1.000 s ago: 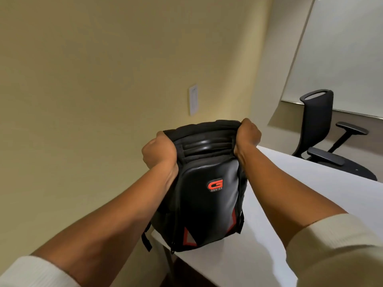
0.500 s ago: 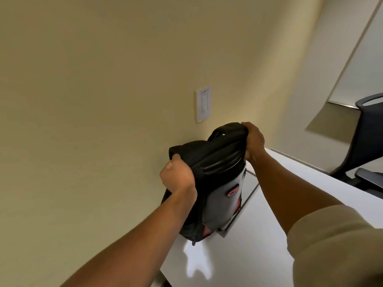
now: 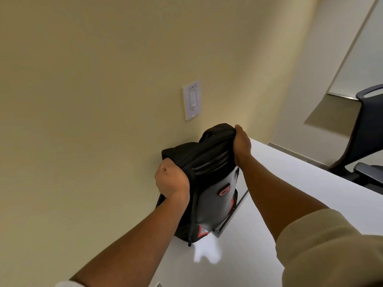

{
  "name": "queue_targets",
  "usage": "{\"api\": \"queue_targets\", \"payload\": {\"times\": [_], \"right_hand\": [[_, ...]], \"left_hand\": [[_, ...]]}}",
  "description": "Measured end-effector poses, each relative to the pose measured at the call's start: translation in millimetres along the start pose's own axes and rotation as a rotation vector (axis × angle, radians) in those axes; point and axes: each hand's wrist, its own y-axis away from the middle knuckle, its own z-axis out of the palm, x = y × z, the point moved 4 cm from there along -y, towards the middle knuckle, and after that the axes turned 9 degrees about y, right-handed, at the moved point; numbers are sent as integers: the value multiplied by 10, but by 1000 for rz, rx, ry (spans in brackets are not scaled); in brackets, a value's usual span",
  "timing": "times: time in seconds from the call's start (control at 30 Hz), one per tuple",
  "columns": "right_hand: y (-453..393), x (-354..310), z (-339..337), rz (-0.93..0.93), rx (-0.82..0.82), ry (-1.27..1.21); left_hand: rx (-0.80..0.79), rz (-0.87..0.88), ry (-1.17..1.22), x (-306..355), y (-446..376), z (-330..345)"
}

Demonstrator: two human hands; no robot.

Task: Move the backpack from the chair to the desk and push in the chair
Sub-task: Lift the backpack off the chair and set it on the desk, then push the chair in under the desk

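Note:
The black backpack [image 3: 209,189] with a red logo and red corner marks stands upright on the white desk [image 3: 269,204], at the desk's left edge against the beige wall. My left hand [image 3: 172,180] is clenched on its upper left side. My right hand [image 3: 241,145] grips the top right corner of the bag. A black office chair [image 3: 364,137] stands at the far right beyond the desk, partly cut off by the frame.
A white wall switch plate [image 3: 191,102] is on the wall just above the backpack. A thin metal-edged slot [image 3: 232,216] runs in the desk surface beside the bag. A pale board or window panel [image 3: 362,59] fills the upper right.
The backpack has moved from the desk's near corner to farther back against the wall, now resting on the desk. Both hands keep their grip on its top.

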Motion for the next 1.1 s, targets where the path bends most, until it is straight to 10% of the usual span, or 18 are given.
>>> {"api": "queue_targets", "payload": {"times": [1.1], "right_hand": [[3406, 696, -950, -415, 186, 1054]], "left_hand": [[-940, 688, -774, 504, 1398, -1475]]}}
